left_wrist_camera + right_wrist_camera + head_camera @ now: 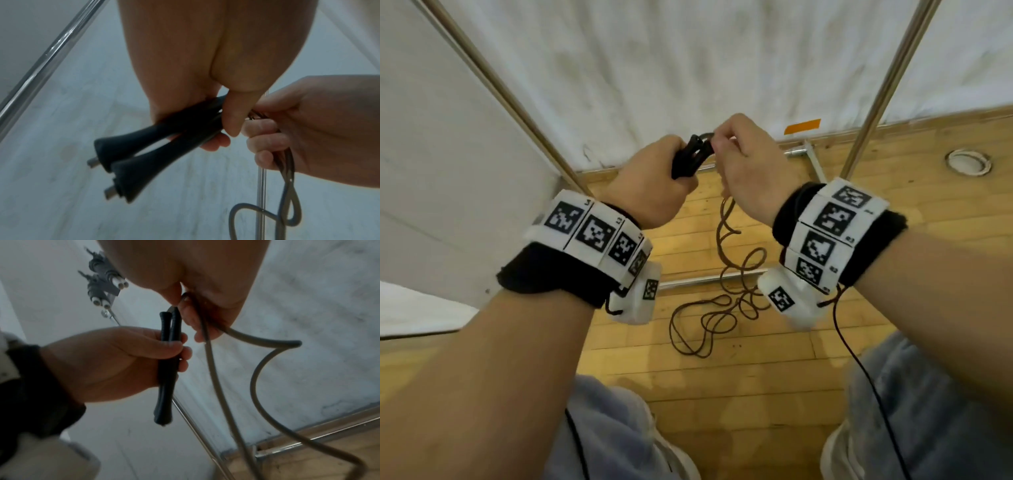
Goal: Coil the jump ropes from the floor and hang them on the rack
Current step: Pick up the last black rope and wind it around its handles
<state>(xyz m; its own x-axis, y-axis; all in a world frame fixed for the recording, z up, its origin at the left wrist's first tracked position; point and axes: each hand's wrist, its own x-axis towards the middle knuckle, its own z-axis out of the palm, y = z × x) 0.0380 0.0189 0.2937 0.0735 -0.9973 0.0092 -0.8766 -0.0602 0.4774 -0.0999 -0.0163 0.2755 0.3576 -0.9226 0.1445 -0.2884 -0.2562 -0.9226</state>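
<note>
A: Left hand (650, 186) status?

B: Fingers wrapped round both black flared plastic jump-rope handles (144, 146), the pair held side by side. Thumb (236, 112) clamps across them. Metal swivel pins stick out of the flared ends in the left wrist view.

A: Right hand (748, 171)?

B: Grip closed on the thin brown jump-rope cord (726, 274), pinched just beside the handle tops. Both hands are raised in front of the person and nearly touching.

A: Where does the cord go?

B: It drops from the right hand in loose loops. The lower part lies in an untidy tangle on the light wooden plank floor (756, 370), between the two forearms in the head view. It looks grey in the wrist views and brown from the head camera.

A: Rack?

B: Chrome tube frame. One slanted pole (500, 89) on the left, another pole (887, 89) on the right, with base bars on the floor behind the hands. White wall panels (688, 61) stand behind it.

A: Anything on it?

B: The right wrist view shows a cluster of grey handles with white end caps (104, 287) up high, near a metal hook. Too blurred to tell how they hang.

A: Other items?

B: White marker bands (592, 236) on black cuffs on both wrists. A round metal floor fitting (967, 162) on the right, an orange tape strip (802, 126) at the wall base.
</note>
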